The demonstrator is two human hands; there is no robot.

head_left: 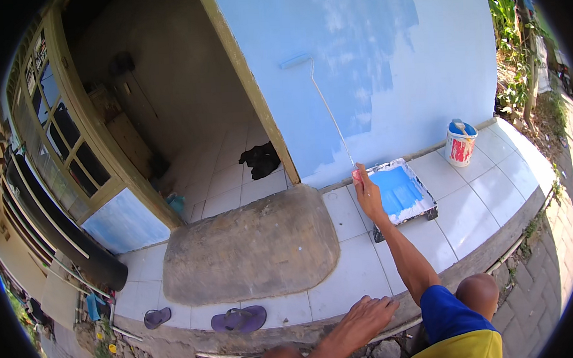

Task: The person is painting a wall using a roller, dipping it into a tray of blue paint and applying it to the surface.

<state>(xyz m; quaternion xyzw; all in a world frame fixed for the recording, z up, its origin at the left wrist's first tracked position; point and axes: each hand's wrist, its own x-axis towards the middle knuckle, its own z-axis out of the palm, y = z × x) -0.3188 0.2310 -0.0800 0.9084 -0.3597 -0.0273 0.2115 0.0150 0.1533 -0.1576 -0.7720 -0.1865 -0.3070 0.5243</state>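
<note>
My right hand (368,194) is closed around the pinkish handle of a long-necked paint roller (330,110). Its light blue roller head (295,61) lies against the blue wall (254,27), beside a patch of darker, uneven blue. Just right of that hand, a paint tray (399,190) with bright blue paint and whitish smears on its rim sits on the tiles. My left hand (364,317) holds nothing; its fingers are loosely stretched near the ledge's front edge, in front of my body. Whether it touches the ledge I cannot tell.
A paint-smeared bucket (459,147) with a brush in it stands by the wall. Purple flip-flops (239,319) lie at the front edge. A raised concrete step (251,244) fronts the open doorway, where a black cloth (260,159) lies. Plants (503,16) grow at right.
</note>
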